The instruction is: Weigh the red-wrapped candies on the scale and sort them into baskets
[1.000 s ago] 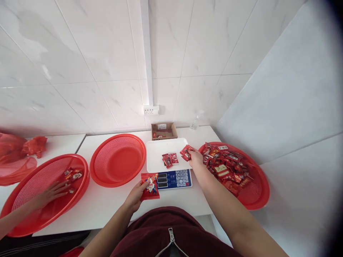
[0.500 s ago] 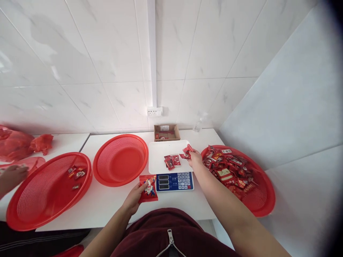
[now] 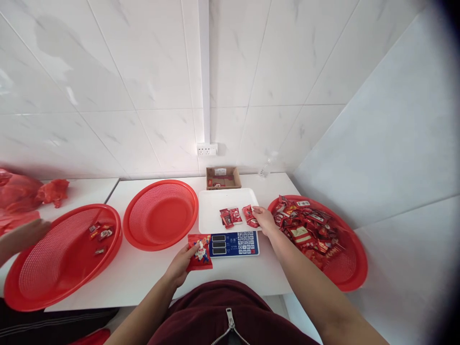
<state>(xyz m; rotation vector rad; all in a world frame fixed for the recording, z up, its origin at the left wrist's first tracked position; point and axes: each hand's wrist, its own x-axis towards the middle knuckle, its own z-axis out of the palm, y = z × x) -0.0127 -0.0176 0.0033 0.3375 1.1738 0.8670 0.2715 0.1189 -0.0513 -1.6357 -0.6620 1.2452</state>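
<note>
My left hand grips a red printed bag on the table, just left of the blue scale panel. My right hand rests at the right edge of the white scale tray, fingers on small red packets lying there. Two or three more red packets lie mid-tray. A red basket heaped with several red packets stands right of the scale.
An empty red basket stands left of the scale. A further red basket holds a few packets, with another person's hand at its left rim. Red plastic bags lie far left. A small cardboard box and a clear bottle stand by the wall.
My right hand has lowered its red packets onto the right side of the scale tray. The other person's hand has left the far basket's inside and moved to its left rim.
</note>
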